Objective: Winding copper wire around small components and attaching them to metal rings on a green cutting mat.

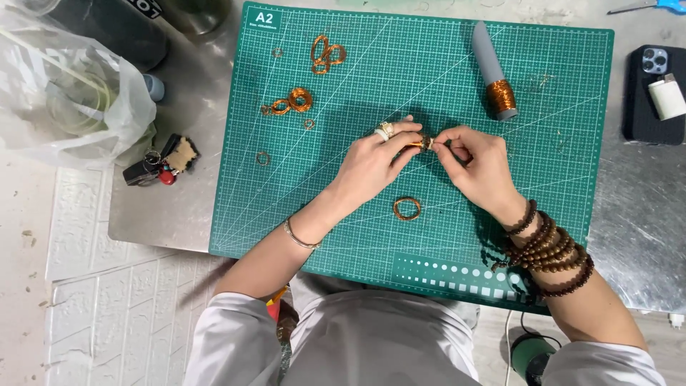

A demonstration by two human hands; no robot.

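Observation:
Over the middle of a green cutting mat (500,236), my left hand (371,166) and my right hand (480,166) meet fingertip to fingertip. Between them they pinch a small copper wire piece (423,144). My left hand wears a ring and a thin bracelet; my right wrist carries several strands of brown wooden beads. A finished copper wire ring (407,208) lies on the mat just below my hands. A grey mandrel wound with copper wire (494,71) lies above my right hand.
Copper wire loops (326,54) and linked rings (291,102) lie on the mat's upper left. A clear plastic bag (68,89) and a bunch of keys (161,164) sit left of the mat. A dark phone with a white lighter (656,93) rests at the right on the metal table (636,236).

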